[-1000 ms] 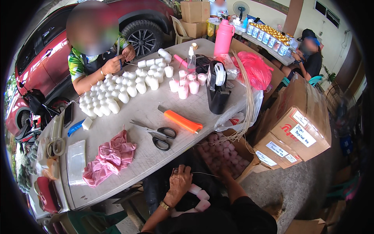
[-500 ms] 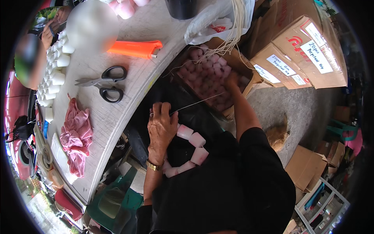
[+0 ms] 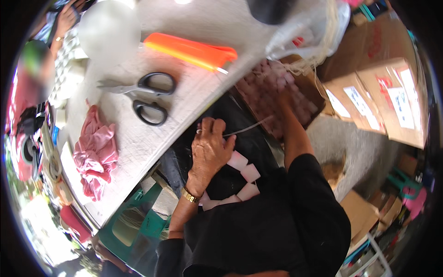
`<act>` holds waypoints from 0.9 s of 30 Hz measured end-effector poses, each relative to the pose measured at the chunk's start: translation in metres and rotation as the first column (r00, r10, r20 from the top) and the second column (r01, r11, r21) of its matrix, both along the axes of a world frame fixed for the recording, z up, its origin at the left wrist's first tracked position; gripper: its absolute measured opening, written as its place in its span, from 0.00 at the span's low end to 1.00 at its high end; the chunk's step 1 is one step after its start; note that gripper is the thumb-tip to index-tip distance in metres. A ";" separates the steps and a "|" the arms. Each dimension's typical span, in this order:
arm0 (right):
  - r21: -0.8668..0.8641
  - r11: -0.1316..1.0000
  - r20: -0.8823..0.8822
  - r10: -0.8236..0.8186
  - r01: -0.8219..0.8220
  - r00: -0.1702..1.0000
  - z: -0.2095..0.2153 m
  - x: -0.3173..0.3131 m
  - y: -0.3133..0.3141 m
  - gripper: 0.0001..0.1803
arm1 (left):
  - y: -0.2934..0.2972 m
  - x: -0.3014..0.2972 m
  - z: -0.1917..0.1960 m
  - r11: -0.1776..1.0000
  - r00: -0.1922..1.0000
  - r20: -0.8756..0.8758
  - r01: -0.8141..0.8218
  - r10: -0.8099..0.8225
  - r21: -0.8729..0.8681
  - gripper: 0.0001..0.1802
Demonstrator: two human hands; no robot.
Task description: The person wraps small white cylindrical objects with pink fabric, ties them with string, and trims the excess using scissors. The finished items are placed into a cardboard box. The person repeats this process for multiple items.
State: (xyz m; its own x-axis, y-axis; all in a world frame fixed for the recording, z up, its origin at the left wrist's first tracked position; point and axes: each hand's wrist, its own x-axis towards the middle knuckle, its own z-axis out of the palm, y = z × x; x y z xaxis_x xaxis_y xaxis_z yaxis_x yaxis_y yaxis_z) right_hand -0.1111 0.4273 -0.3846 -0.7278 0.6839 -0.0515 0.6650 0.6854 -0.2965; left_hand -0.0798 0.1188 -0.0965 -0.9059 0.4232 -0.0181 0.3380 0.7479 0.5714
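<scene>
1. A worker in a black top strings pale pink wax blocks (image 3: 250,172), a short curved row of them lying across the dark-clad lap beside the table (image 3: 198,87).
2. The left hand (image 3: 210,147), a ring on one finger and a gold-toned band (image 3: 189,195) at the wrist, grips a white cord (image 3: 249,127), fingers bent and thumb alongside; the cord's free length points toward an open cardboard box (image 3: 310,92).
3. The right hand (image 3: 280,97) reaches down into that box among loose pink wax blocks (image 3: 270,76); blur and shadow hide its fingers, so whether they are open or closed cannot be told.
4. On the table lie black-handled scissors (image 3: 131,89), an orange-handled tool (image 3: 189,50) and a crumpled pink cloth (image 3: 96,150).
5. A white plastic bag (image 3: 295,44) hangs at the table's edge, pale strands draped over it, near labelled cartons (image 3: 364,104).
6. At upper left, a co-worker's hand (image 3: 67,18) appears near rows of white pieces (image 3: 69,60), probably candles, though the fisheye rim smears them.
</scene>
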 end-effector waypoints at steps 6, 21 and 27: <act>-0.214 0.962 -0.012 0.169 -0.168 0.986 -0.017 -0.009 0.023 0.26 | -0.002 0.007 -0.002 0.997 0.989 -0.130 -0.074 0.070 -0.025 0.18; -0.784 -0.609 -0.239 0.115 -0.122 0.964 0.111 -0.003 0.016 0.15 | -0.090 0.051 0.055 0.926 0.945 -0.296 -0.022 0.143 0.376 0.10; -0.794 -0.532 -0.383 0.064 -0.293 0.921 0.235 0.000 -0.048 0.20 | -0.195 0.055 0.131 0.784 0.542 -0.570 -0.478 0.618 0.396 0.10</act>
State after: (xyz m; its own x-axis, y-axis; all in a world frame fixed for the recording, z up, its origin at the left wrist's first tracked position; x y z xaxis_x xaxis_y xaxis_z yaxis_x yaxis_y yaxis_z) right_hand -0.1107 0.3796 -0.1491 -0.8582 -0.4537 -0.2402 0.4872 -0.5722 -0.6597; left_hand -0.0247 -0.0762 0.0342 -0.7054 -0.2287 0.6710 0.2209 0.8285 0.5146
